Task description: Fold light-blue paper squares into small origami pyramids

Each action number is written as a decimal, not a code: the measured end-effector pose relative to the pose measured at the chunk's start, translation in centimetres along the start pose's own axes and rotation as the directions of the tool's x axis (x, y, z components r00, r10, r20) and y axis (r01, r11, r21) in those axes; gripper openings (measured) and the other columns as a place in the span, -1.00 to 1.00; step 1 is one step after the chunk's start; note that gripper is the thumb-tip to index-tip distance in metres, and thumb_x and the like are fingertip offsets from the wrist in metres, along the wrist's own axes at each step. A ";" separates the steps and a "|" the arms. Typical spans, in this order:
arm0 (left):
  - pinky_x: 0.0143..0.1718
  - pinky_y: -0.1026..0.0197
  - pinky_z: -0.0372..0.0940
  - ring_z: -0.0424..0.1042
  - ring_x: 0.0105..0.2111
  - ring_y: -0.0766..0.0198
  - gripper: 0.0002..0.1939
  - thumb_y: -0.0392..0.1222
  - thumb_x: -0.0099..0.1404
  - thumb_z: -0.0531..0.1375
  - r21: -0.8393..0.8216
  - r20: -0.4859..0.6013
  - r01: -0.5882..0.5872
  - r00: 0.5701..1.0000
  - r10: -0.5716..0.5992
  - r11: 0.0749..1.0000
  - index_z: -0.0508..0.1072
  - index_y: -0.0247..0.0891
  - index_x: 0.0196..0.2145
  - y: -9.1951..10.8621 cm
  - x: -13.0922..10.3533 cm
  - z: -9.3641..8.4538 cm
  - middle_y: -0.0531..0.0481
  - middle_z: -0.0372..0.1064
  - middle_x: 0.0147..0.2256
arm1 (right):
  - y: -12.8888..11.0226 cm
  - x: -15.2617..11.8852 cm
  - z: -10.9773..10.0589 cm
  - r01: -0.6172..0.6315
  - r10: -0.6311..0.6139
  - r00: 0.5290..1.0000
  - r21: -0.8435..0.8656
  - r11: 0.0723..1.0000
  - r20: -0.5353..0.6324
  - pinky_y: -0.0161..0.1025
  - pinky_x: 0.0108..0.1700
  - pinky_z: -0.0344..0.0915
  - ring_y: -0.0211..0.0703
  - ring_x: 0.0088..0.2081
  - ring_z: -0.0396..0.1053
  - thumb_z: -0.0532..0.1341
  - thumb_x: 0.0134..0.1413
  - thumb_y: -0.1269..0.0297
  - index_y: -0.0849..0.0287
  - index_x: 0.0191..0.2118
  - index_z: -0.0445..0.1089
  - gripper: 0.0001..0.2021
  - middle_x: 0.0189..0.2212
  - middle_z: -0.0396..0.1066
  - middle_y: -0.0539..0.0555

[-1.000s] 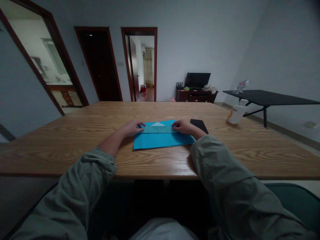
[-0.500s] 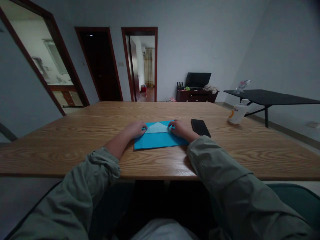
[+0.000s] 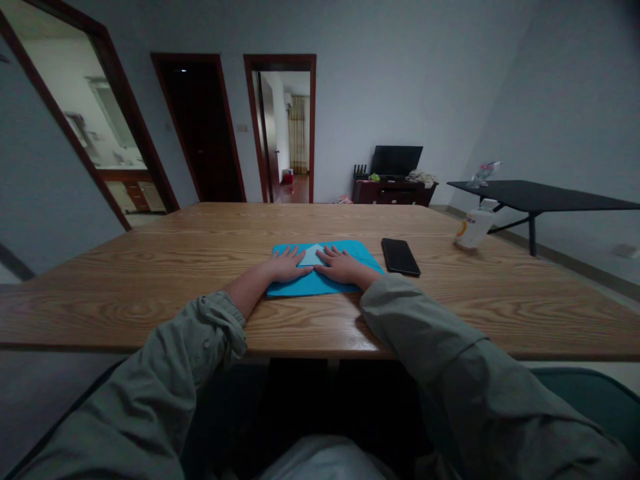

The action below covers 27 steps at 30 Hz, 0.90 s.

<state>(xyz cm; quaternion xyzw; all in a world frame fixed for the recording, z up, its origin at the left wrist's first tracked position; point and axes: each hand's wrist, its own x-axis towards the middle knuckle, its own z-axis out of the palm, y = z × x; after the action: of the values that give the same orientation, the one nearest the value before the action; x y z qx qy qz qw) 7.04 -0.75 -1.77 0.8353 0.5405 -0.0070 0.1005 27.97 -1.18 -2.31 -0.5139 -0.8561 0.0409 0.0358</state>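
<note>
A folded sheet of blue paper (image 3: 304, 287) lies flat on the wooden table in front of me. Its pale, pointed flap (image 3: 311, 256) shows between my hands. My left hand (image 3: 289, 265) rests flat on the left part of the paper, fingers spread. Flat on the right part lies my right hand (image 3: 345, 265), its fingers spread too. The two thumbs nearly meet at the flap's lower edge. My palms and fingers hide much of the flap's sides.
A black smartphone (image 3: 401, 257) lies just right of the paper. Farther right stands a white bottle (image 3: 475, 227) on the wooden table (image 3: 200, 267). Beyond it is a black folding table (image 3: 540, 193). A monitor (image 3: 397, 161) stands on a low cabinet at the back wall.
Both hands have moved inward from the sides of the flap. Their curled fingers have opened out and now press flat on the paper, covering more of the flap.
</note>
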 end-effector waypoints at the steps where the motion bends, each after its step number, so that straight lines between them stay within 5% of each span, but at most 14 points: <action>1: 0.26 -0.29 -0.32 -0.38 0.35 -0.17 -0.05 0.45 0.21 -0.19 -0.001 0.001 0.014 1.000 -0.014 1.000 -0.19 -0.20 0.37 -0.1 0.0 -0.1 -0.18 -0.42 0.36 | -0.1 0.0 -0.1 -0.017 0.017 1.000 0.002 1.000 0.008 0.25 0.27 -0.23 0.25 0.35 -0.30 -0.14 0.24 -0.21 0.12 0.38 -0.15 -0.26 0.37 -0.27 0.26; 9: 0.26 -0.25 -0.24 -0.29 0.34 -0.18 0.01 0.49 0.17 -0.17 0.008 -0.083 0.064 0.995 -0.063 0.998 -0.09 -0.27 0.35 -0.9 0.6 0.1 -0.24 -0.31 0.36 | -0.2 0.1 0.1 -0.094 0.094 0.995 0.012 0.996 -0.031 0.29 0.25 -0.24 0.34 0.34 -0.26 -0.13 0.18 -0.29 0.07 0.38 -0.14 -0.22 0.36 -0.22 0.25; 18: 0.11 0.04 0.12 0.31 0.08 -0.06 -0.25 0.41 0.14 0.04 0.036 -0.260 -0.042 0.964 0.050 0.998 0.39 -0.16 0.08 -0.7 -0.3 -1.1 -0.17 0.36 0.09 | -0.4 -0.7 -0.5 0.078 -0.060 0.985 0.111 0.991 -0.159 -0.08 0.26 -0.03 0.04 0.32 -0.06 0.05 0.23 0.02 0.05 0.39 -0.18 -0.31 0.34 -0.09 0.15; 27: -0.03 0.11 0.26 0.41 -0.06 0.06 -0.43 0.22 0.15 0.14 -0.098 -0.312 -0.096 0.948 0.061 0.991 0.42 -0.16 0.01 -0.2 -0.5 -1.7 -0.10 0.43 -0.03 | -1.1 -1.2 -1.1 0.145 -0.133 0.967 0.038 0.989 -0.215 -0.15 0.19 0.10 0.06 0.21 0.18 0.09 0.21 0.05 -0.01 0.35 -0.01 -0.38 0.33 -0.07 0.16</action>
<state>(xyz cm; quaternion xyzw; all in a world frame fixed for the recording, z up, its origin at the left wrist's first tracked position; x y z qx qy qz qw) 6.48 -0.87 -0.08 0.8401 0.5153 0.1579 0.0616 27.73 -2.71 -1.11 -0.4529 -0.8799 0.0061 0.1435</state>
